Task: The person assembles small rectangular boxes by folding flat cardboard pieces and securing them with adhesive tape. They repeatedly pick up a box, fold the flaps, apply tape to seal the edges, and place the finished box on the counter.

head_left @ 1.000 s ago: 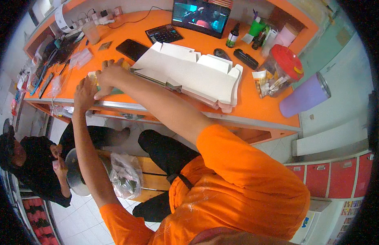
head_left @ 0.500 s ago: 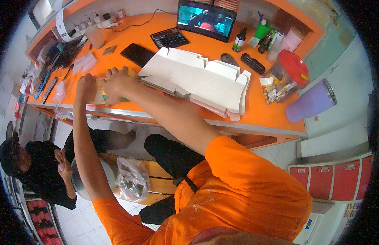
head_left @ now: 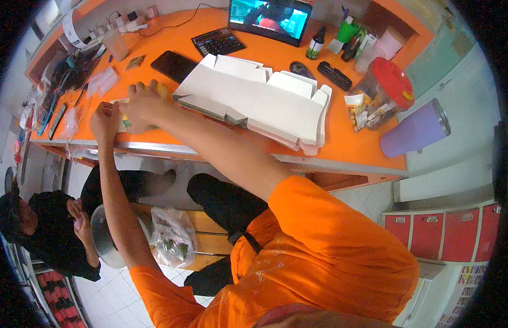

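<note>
My left hand (head_left: pixel 104 124) is at the desk's front left, its fingers curled together in a pinch. What it pinches, if anything, is too small to tell. Close beside it, my right hand (head_left: pixel 142 109) lies with bent fingers over a yellow-and-green flat piece (head_left: pixel 161 91), holding it against the orange desk. Most of that piece is hidden under the hand. To the right of my right hand lies a stack of white flattened cardboard boxes (head_left: pixel 243 94) with cut flaps.
Behind the stack are a black phone (head_left: pixel 173 66), a calculator (head_left: pixel 218 42) and a lit screen (head_left: pixel 270 19). A red-lidded jar (head_left: pixel 382 87) and a purple tumbler (head_left: pixel 415 131) stand at the right. A person in black (head_left: pixel 57 229) sits at the lower left beside a metal pot (head_left: pixel 103 240).
The whole view has shifted a little. My left hand has turned, its curled fingertips now facing up and slightly away from my right hand. My right hand's fingers are drawn in more.
</note>
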### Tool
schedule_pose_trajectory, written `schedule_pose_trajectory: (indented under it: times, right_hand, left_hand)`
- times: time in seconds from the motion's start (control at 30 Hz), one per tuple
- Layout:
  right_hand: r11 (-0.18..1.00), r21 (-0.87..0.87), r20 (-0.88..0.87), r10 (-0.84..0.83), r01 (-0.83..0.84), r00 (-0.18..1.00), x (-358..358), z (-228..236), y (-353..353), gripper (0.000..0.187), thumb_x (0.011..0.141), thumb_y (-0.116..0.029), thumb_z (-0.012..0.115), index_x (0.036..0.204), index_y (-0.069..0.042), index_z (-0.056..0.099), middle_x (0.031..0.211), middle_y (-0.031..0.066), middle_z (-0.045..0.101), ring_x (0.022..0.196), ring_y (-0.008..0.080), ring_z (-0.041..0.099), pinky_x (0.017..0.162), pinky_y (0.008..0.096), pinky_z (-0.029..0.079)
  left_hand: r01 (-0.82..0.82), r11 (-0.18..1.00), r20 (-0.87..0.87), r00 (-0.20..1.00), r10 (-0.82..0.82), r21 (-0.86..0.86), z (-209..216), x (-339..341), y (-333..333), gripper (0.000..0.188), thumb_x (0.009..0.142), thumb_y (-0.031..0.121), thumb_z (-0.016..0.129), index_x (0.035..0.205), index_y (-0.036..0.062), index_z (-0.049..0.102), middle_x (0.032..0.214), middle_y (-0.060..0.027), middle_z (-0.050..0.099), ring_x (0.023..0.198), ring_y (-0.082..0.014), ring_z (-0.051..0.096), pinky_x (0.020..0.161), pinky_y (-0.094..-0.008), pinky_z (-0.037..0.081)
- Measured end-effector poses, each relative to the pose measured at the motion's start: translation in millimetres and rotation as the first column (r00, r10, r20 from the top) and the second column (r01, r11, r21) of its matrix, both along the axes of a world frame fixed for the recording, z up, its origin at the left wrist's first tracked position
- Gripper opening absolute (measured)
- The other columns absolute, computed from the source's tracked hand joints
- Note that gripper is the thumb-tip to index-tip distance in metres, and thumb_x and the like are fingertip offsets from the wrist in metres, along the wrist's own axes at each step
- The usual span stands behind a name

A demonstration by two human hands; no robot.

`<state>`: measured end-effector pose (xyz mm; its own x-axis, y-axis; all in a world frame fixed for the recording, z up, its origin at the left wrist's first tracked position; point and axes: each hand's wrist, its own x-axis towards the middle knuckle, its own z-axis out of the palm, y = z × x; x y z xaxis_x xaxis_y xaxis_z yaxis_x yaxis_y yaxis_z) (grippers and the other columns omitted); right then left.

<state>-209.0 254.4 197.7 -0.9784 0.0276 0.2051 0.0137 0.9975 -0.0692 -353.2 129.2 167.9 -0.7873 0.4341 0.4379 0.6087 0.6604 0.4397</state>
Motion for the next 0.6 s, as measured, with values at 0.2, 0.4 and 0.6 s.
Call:
schedule_pose_trajectory:
  times: [0.2,0.4,0.6]
  right_hand:
    - [0.998,0.043,0.006,-0.056,0.056,0.998,2,4,-3,0.074,0.074,-0.053,0.070,0.132,-0.008,0.058,0.134,0.0271,0.049,0.125,0.0416,0.046,0.092,0.0651,0.038]
    - [0.990,0.100,-0.385,-0.052,0.097,0.921,55,22,-1,0.089,0.074,-0.062,0.071,0.133,0.002,0.052,0.135,0.0313,0.047,0.129,0.0480,0.043,0.091,0.0726,0.036]
    - [0.997,-0.033,0.179,-0.056,0.063,0.982,205,90,42,0.064,0.083,-0.058,0.066,0.115,-0.002,0.065,0.113,0.0173,0.065,0.108,0.0308,0.063,0.090,0.0418,0.050]
  left_hand:
    - [0.328,0.935,-0.149,0.939,-0.309,0.132,-8,20,-21,0.024,0.085,0.019,0.072,0.101,0.0019,0.073,0.106,-0.0208,0.070,0.099,-0.0341,0.067,0.088,-0.0400,0.051]
    - [0.386,0.918,-0.337,0.879,-0.338,0.087,-23,34,-17,0.023,0.087,0.010,0.067,0.109,0.0033,0.071,0.124,-0.0203,0.063,0.118,-0.0368,0.058,0.101,-0.0429,0.045]
    - [0.329,0.934,-0.341,0.901,-0.267,0.138,-6,53,-45,0.024,0.089,0.015,0.067,0.111,0.0037,0.071,0.127,-0.0195,0.062,0.121,-0.0369,0.056,0.103,-0.0445,0.044]
